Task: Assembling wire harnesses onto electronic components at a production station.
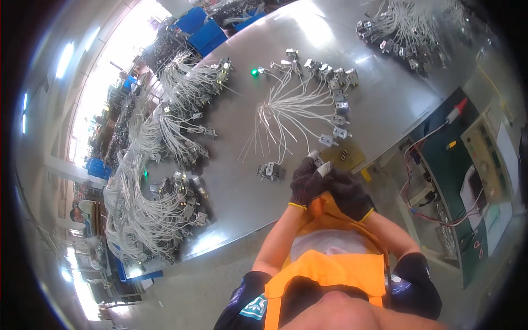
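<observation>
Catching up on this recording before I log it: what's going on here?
A person's gloved left hand seems to pinch a small metal part by the table's near edge, the right hand close beside it. Beyond, white wires with similar parts fan out; larger wire bundles lie to the left.

Gloved fingers (324,168) hide the end of one wire (307,142).
The left hand (306,184) and right hand (350,194) overlap, so their exact grip cannot be told; they partly cover the yellowish board (355,156). The upper-right wires (404,25) are blurred and cut by the top edge.
</observation>
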Demonstrator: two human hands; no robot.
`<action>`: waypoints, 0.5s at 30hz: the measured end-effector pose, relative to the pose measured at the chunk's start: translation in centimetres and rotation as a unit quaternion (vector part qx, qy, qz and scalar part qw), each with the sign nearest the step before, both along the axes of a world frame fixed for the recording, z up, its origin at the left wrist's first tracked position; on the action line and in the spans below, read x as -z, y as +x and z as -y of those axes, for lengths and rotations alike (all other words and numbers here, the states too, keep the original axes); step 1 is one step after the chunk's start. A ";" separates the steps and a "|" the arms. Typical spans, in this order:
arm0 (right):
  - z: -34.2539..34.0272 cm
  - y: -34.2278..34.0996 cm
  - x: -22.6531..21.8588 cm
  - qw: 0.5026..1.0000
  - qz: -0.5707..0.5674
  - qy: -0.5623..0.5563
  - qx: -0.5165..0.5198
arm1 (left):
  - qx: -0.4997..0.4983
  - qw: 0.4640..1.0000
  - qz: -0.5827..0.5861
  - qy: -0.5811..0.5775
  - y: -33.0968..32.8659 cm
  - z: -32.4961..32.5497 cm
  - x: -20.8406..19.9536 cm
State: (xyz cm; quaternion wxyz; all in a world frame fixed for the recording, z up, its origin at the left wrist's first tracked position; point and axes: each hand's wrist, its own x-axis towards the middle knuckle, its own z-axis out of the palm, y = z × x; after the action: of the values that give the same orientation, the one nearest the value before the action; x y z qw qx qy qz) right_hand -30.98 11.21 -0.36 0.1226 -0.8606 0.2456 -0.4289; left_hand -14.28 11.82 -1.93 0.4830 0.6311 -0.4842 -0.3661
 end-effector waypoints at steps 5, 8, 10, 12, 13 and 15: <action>-0.8 0.9 7.1 0.272 0.462 0.765 -0.356 | 0.001 0.997 -0.060 -0.044 -0.8 -1.0 0.0; -2.1 0.7 7.5 0.558 0.368 0.704 -0.239 | 0.008 0.997 0.037 -0.064 -0.3 -2.3 -2.7; -3.2 1.1 7.4 0.779 0.243 0.569 -0.100 | 0.010 0.996 0.073 -0.050 1.1 -3.7 -4.8; -2.6 1.0 5.3 0.864 0.172 0.473 -0.023 | -0.040 0.869 0.445 -0.213 4.0 -4.7 -6.4; -2.4 0.2 1.6 0.698 0.248 0.663 -0.106 | -0.038 0.853 0.481 -0.201 5.8 -4.6 -7.4; -3.2 0.9 -0.6 0.475 0.307 0.806 -0.177 | -0.027 0.824 0.538 -0.176 8.5 -3.9 -7.9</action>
State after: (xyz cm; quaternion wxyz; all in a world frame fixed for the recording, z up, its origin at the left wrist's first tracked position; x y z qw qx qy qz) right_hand -30.04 14.36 0.23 0.9031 -0.2217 0.2719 -0.2477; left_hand -5.75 15.68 6.01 0.2587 0.6447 -0.7063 0.1363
